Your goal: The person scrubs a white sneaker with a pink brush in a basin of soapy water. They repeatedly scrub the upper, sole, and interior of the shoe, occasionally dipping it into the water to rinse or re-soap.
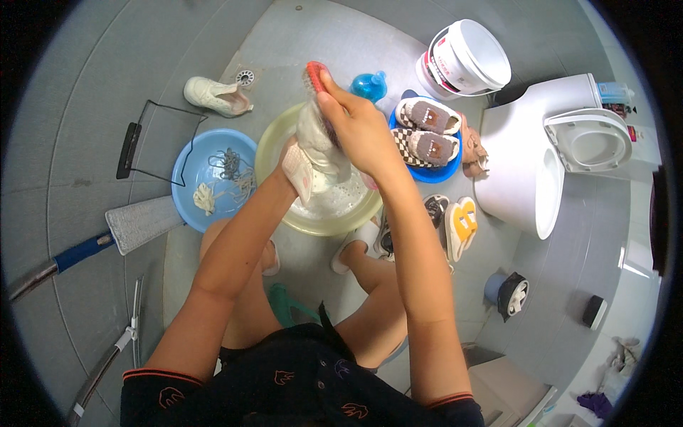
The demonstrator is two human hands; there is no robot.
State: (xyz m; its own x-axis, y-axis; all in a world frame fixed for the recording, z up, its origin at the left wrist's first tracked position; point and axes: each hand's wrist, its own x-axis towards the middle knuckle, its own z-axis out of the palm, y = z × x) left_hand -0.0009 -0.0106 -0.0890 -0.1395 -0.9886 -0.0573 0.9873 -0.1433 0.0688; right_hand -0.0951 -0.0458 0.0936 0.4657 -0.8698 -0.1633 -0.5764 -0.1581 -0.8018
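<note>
Over a pale yellow-green basin [267, 146] of soapy water, my left hand [285, 162] holds a wet white shoe [321, 151] by its sole side. The shoe hides most of that hand's fingers. My right hand [358, 127] is closed round a scrub brush [314, 74] with a red back and pale bristles, held up at the shoe's far end. Another white shoe [213, 96] lies on the floor at the far left, beside a drain [245, 77].
Left of the basin, a blue basin [187, 160] holds shoelaces [231, 171]; a flat mop [142, 224] leans there. Rightward stand a blue bottle [368, 87], a blue tub [461, 146] with checkered shoes [430, 117], a white bucket [462, 60], yellow slippers [461, 226] and a toilet [512, 160].
</note>
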